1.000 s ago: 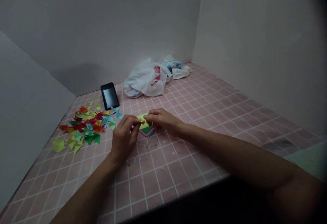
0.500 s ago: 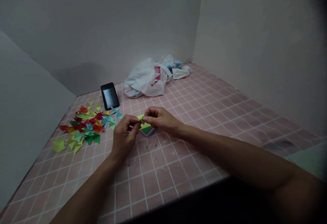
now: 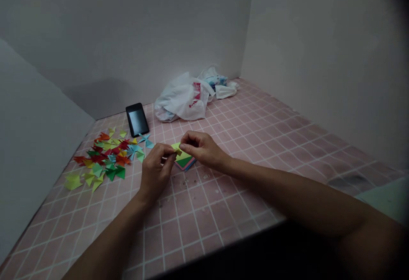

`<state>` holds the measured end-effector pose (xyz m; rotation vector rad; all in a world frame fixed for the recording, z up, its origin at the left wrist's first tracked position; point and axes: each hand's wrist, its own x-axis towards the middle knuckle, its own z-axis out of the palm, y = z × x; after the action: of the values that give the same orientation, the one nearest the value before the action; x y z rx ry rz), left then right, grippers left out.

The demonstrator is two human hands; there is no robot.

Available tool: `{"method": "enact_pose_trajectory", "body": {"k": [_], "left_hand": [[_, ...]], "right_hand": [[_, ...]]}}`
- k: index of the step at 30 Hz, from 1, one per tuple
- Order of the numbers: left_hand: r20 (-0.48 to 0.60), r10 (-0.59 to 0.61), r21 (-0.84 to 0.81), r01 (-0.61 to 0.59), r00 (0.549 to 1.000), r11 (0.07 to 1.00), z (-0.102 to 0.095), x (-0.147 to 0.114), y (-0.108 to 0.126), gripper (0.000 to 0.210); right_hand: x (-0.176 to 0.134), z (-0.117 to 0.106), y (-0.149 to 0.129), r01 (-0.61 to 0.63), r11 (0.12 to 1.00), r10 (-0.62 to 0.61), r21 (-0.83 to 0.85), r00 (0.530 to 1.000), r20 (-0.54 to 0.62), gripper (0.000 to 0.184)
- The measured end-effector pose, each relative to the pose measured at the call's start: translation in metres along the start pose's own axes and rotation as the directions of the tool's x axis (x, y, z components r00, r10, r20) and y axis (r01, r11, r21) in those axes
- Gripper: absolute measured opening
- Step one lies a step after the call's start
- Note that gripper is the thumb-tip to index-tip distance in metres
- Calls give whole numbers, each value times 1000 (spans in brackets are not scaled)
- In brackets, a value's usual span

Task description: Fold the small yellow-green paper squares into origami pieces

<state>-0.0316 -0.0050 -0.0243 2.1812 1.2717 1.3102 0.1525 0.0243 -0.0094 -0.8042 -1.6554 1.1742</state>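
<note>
Between the thumb and fingers of my left hand [image 3: 157, 165] is a small piece of folded yellow paper [image 3: 178, 152]. My right hand [image 3: 204, 150] is pinched at the paper's upper right edge, thumb against a curled forefinger, which hides part of the grip. Just below and behind the fingers lies a stack of coloured paper sheets [image 3: 183, 163] showing yellow, green, pink and blue. To the left of my left hand is a spread pile of folded paper pieces [image 3: 110, 153] in red, orange, yellow, green and light blue.
A black phone-like device [image 3: 138, 120] leans at the back beyond the pile. A white plastic bag [image 3: 183, 99] with red print and a smaller crumpled bag [image 3: 217, 82] lie near the wall. Pink tile-patterned covering [image 3: 255, 126] spreads over the table. A pale green surface [image 3: 388, 197] shows at right.
My right fingertips have shifted slightly up along the yellow paper, uncovering more of it. My left hand has stayed nearly still, and the pile and bags are unchanged.
</note>
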Motion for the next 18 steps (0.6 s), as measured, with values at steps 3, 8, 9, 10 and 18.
{"method": "enact_pose_trajectory", "body": {"k": [3,8,9,10,18], "left_hand": [[-2,33,18,-33,999,999,0,0,1,6],[0,44,31,-44,999,999,-1,0,3,7],[-2,46,36,-46,999,998,-1,0,3,7],[-6,53,47,-52,999,998,-1,1,3,7],[-36,222,281,-203,974,938,-1,1,3,9]], "right_hand": [[0,0,0,-11,1000,11,28,1000,16,19],[0,0,2,-7,999,6,46,1000,19,17],[0,0,2,-1,999,1,37,1000,21,17],[0,0,2,7,1000,-7,21,1000,22,16],[-1,2,2,210,900,-242,-381,970,-37,15]]}}
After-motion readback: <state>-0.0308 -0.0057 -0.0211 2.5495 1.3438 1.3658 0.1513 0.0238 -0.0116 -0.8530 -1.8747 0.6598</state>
